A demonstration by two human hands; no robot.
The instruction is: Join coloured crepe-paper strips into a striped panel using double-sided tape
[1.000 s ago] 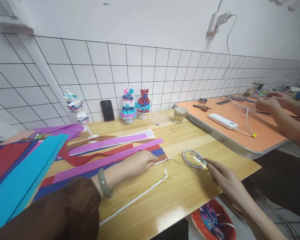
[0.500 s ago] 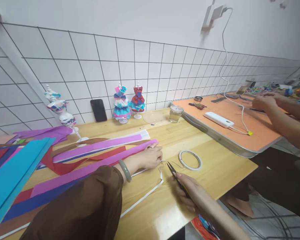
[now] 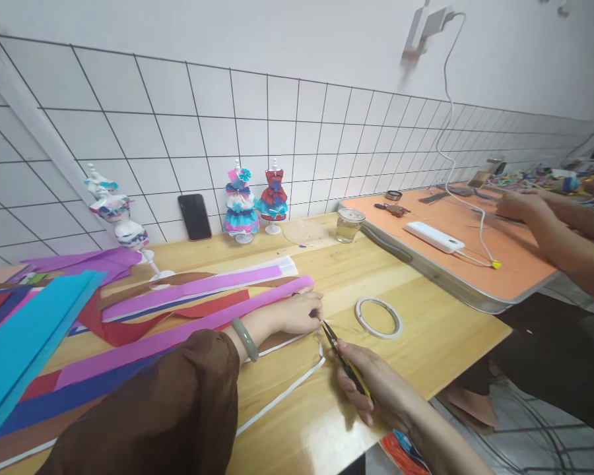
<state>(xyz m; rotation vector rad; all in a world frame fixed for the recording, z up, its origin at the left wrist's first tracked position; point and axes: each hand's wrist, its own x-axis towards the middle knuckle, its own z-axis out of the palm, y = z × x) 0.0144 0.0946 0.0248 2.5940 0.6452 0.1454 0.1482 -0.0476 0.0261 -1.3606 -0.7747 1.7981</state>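
My left hand [image 3: 299, 313], with a green bangle at the wrist, rests on the wooden table with its fingers pinched together; a tiny pale bit shows at the fingertips, too small to name. In my right hand [image 3: 359, 377] is a pair of black and yellow snips [image 3: 347, 365], their tips touching or nearly touching the left fingertips. A thin white strip [image 3: 282, 397] lies bent on the table below the hands. Beside them to the right sits a roll of white tape [image 3: 378, 318]. Long purple strips [image 3: 188, 330] run leftward from my left hand.
Dressed mini mannequins [image 3: 241, 208] and a phone [image 3: 195, 217] stand along the tiled wall. A glass cup [image 3: 350, 225] sits near an orange table [image 3: 475, 257] bearing a white power bank [image 3: 434, 237]. Another person's hands are at the far right. Blue sheets [image 3: 39, 336] lie left.
The snips in my right hand have moved left and up to my left fingertips. My left fingers have curled into a tighter pinch.
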